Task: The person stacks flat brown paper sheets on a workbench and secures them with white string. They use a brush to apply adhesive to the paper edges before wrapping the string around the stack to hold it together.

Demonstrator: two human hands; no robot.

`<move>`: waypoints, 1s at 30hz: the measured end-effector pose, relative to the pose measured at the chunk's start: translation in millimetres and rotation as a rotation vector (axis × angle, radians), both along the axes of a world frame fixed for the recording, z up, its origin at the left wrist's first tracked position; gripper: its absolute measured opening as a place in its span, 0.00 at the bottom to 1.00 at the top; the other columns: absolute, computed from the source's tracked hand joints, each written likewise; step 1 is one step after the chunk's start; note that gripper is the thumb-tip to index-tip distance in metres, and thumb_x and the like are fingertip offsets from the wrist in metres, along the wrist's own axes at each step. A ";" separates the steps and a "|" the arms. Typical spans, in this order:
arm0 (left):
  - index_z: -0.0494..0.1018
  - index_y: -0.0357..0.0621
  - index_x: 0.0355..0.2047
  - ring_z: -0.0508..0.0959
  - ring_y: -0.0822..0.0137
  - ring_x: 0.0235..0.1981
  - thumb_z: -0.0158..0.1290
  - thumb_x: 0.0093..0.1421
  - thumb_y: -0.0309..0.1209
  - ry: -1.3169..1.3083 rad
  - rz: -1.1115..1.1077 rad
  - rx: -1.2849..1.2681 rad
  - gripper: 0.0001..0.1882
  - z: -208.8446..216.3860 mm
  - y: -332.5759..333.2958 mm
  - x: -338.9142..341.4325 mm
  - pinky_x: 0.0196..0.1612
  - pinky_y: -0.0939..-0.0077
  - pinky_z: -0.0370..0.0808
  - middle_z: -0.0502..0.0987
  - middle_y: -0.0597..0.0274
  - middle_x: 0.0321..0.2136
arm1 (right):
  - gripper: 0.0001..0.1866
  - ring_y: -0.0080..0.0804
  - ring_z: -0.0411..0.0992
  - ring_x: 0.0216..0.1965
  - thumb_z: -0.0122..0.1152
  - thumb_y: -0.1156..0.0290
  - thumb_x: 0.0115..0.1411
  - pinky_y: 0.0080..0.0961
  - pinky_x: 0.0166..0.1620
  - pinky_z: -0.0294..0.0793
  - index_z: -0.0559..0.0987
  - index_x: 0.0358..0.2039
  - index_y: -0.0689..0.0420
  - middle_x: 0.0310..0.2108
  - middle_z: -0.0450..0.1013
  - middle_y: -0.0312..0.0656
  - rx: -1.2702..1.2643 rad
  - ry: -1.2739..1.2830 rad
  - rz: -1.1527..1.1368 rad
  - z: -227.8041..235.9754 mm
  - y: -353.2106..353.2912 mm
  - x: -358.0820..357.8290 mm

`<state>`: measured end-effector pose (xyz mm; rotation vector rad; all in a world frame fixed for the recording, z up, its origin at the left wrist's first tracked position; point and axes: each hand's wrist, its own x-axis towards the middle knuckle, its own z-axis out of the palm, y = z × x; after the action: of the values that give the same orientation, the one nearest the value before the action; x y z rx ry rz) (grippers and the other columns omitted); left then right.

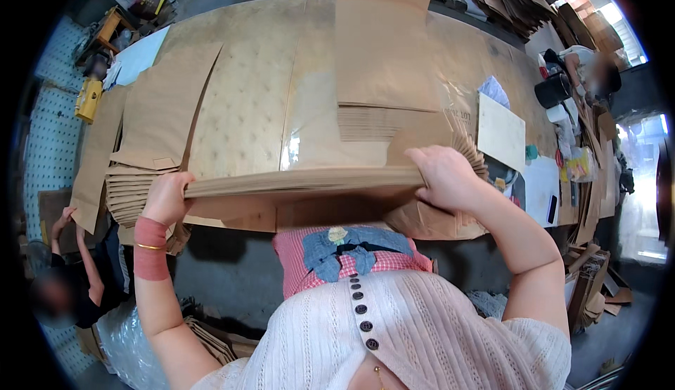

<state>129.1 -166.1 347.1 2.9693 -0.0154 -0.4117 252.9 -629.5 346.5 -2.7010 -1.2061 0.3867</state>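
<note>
A thick stack of brown paper bags (302,181) is held edge-up between my two hands, just above the near edge of the wooden table (246,109). My left hand (169,197) grips the stack's left end, a pink wrap and a thin bangle on that wrist. At the other end my right hand (446,177) has its fingers closed over the top edge. Beside my left hand lies a fanned pile of paper bags (158,109). A fanned paper edge (467,151) shows behind my right hand.
Overlapping paper bags (383,46) lie across the table's far middle. A white board (501,130) and a dark phone (553,209) lie to the right. One person (594,74) is at the far right, another (84,263) at the left, hands on paper. A black bucket (553,91) stands right.
</note>
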 end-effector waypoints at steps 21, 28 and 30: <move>0.66 0.41 0.18 0.72 0.47 0.21 0.59 0.44 0.27 -0.642 -0.153 0.461 0.11 168.2 -31.8 84.4 0.22 0.61 0.67 0.69 0.50 0.15 | 0.17 0.49 0.71 0.32 0.69 0.60 0.39 0.40 0.34 0.69 0.71 0.18 0.58 0.22 0.70 0.47 -0.020 -0.580 0.203 125.7 23.8 221.0; 0.68 0.46 0.25 0.71 0.65 0.20 0.48 0.49 0.29 -0.587 -0.174 0.776 0.03 30.1 -117.3 69.1 0.23 0.71 0.67 0.69 0.64 0.19 | 0.02 0.28 0.67 0.33 0.53 0.69 0.45 0.26 0.34 0.67 0.73 0.22 0.50 0.26 0.66 0.33 0.251 -1.187 0.308 17.0 -1.5 301.5; 0.72 0.36 0.31 0.70 0.67 0.22 0.48 0.47 0.31 -0.523 -0.191 0.815 0.12 -16.8 -161.7 59.1 0.23 0.73 0.66 0.70 0.62 0.20 | 0.03 0.28 0.67 0.34 0.53 0.68 0.45 0.25 0.34 0.67 0.73 0.22 0.50 0.26 0.66 0.32 0.263 -1.149 0.299 -37.8 -10.7 302.2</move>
<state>188.2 -327.7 330.3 3.7912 -0.2429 0.4825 555.1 -640.2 308.7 -2.4302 -1.6862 -1.3705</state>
